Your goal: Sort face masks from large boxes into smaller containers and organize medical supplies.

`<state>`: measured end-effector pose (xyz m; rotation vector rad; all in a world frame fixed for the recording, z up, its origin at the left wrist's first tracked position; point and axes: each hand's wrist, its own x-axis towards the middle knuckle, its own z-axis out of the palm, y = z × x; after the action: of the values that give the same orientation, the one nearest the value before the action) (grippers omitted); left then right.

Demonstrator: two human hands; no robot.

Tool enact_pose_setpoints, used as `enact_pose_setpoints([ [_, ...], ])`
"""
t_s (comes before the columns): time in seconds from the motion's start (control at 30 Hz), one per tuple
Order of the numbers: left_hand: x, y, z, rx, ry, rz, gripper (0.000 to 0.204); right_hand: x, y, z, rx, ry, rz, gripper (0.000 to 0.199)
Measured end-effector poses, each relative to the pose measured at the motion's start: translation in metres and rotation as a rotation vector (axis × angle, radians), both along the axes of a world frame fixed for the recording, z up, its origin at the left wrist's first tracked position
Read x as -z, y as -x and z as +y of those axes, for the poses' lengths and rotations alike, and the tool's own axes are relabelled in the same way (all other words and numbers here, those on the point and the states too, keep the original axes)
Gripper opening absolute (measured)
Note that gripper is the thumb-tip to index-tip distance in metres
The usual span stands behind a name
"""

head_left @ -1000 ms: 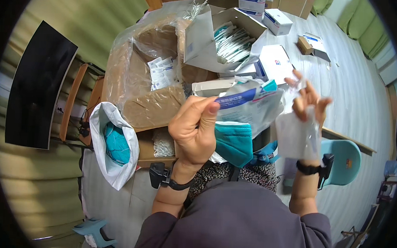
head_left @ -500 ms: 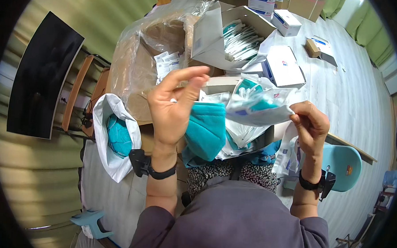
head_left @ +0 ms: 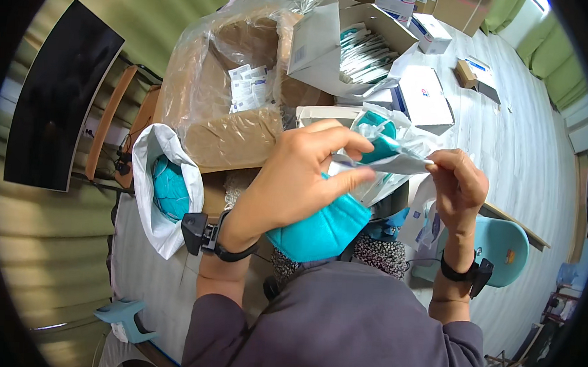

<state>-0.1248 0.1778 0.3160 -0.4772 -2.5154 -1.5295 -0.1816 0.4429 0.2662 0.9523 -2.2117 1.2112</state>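
Pinching a crinkled white-and-clear plastic pouch [head_left: 403,164] by its right edge, in front of the body.
Pressing thumb and fingertips together on that edge with the right hand [head_left: 461,185]; holding the left hand [head_left: 301,171] at the pouch's left end, thumb and forefinger spread apart (cannot tell about any hold by the fingers hidden beneath). Just below the left hand, partly covered by it, a teal cup-shaped fabric mask [head_left: 325,231]. To the left, an open white sack [head_left: 168,238] with bundled teal fabric [head_left: 169,191] inside; ahead, a plastic-lined brown cardboard carton [head_left: 234,136] and an open white cardboard box [head_left: 312,56] of slim packets [head_left: 367,57].
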Motion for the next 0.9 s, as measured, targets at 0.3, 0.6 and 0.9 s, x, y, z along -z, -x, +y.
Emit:
enact_pose_setpoints([
  [0.3, 0.012, 0.002, -0.007, 0.031, -0.181, -0.328, 0.02, -0.001, 0.0, -0.007, -0.045, -0.05, 0.052, 0.014],
  [0.6, 0.013, -0.009, -0.044, -0.255, -0.19, 0.102, 0.028, -0.015, 0.003, -0.011, 0.116, -0.244, 0.101, 0.009],
  [0.9, 0.073, -0.087, -0.142, -0.801, -0.644, 0.246, 0.037, -0.055, 0.071, -0.051, 0.052, 0.103, -0.373, 0.023],
])
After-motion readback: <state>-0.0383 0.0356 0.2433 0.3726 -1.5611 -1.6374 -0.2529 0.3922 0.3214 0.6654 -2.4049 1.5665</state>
